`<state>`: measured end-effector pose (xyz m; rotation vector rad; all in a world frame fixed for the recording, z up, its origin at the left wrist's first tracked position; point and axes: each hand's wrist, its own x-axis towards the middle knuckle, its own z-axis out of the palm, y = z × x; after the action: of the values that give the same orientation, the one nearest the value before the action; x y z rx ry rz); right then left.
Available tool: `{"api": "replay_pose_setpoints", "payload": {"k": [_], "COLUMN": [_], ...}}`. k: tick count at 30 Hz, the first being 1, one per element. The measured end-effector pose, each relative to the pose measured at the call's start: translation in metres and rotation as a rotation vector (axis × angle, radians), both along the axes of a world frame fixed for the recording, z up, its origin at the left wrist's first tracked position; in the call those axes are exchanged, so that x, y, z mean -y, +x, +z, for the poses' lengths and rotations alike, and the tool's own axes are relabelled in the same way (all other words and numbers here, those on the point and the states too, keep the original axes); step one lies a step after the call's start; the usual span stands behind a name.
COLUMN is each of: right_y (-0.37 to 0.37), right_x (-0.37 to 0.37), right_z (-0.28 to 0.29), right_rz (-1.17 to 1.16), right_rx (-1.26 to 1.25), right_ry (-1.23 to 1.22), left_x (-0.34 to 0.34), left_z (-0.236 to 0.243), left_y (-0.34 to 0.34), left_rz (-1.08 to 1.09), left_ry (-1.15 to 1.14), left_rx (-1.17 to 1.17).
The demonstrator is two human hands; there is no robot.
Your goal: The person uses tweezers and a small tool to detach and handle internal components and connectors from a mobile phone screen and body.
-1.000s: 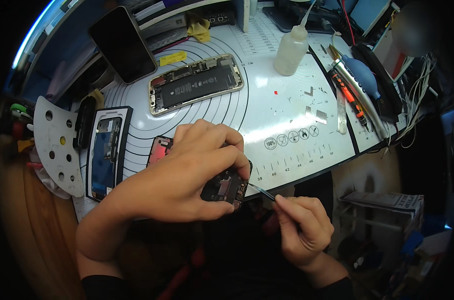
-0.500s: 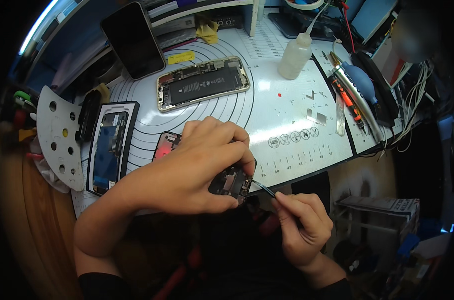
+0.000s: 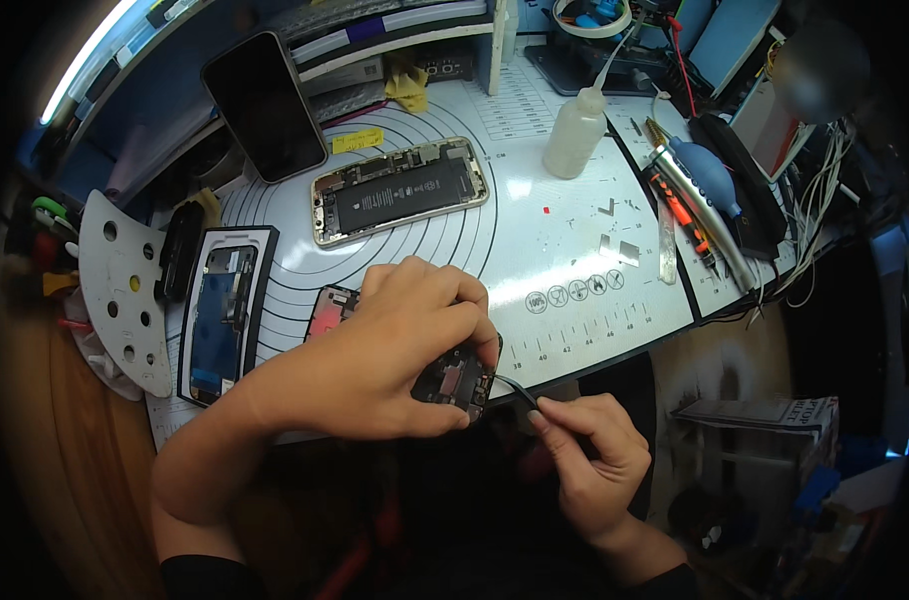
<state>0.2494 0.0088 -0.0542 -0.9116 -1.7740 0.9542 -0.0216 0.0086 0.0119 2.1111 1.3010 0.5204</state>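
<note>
Closed around a dark phone screen assembly [image 3: 453,378], my left hand [image 3: 395,350] pins it at the near edge of the desk, thumb on the near side and fingers on the far side. The hand covers most of the assembly's middle; a reddish-lit part of it shows past the knuckles. Between thumb and fingers of my right hand [image 3: 600,460] are slim, curved dark tweezers [image 3: 519,390]. Their tip reaches the assembly's right end, where small parts show; exact contact is too small to tell. Beyond the hands lies an opened phone body [image 3: 400,195] with its black battery exposed.
A boxed phone screen [image 3: 220,320] lies left, beside a white perforated plate [image 3: 125,290]. A dark phone [image 3: 265,105] leans at the back. To the right are a squeeze bottle [image 3: 577,135], loose metal pieces [image 3: 620,250], an orange-black screwdriver [image 3: 680,215] and a blue air blower [image 3: 710,175].
The whole view has shifted slightly, so desk things sit lower in the picture. My hands keep their grips, and the tweezers stay at the assembly's right end.
</note>
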Motion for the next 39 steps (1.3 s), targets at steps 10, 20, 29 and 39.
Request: {"api": "replay_pose_setpoints", "payload": {"k": [10,20,29,39], "right_y": [0.0036,0.0028,0.0018,-0.0021], "right_x": [-0.0023,-0.0023,0.0013,0.0046], "right_z": [0.0011,0.0011,0.0012,-0.0001], "right_rz": [-0.061,0.011,0.021,-0.013], "right_rx": [0.064,0.071,0.055,0.023], "right_ry": [0.145,0.224,0.095,0.047], "left_x": [0.0,-0.0005,-0.0003,-0.0006], "left_z": [-0.0001,0.0007,0.0006,0.0019], "left_y": [-0.0006,0.0004,0.0001,0.0012], "left_rz": [0.01,0.011,0.009,0.013], "left_ry": [-0.015,-0.019,-0.011,-0.026], "left_rx": [0.013,0.002,0.001,0.002]}}
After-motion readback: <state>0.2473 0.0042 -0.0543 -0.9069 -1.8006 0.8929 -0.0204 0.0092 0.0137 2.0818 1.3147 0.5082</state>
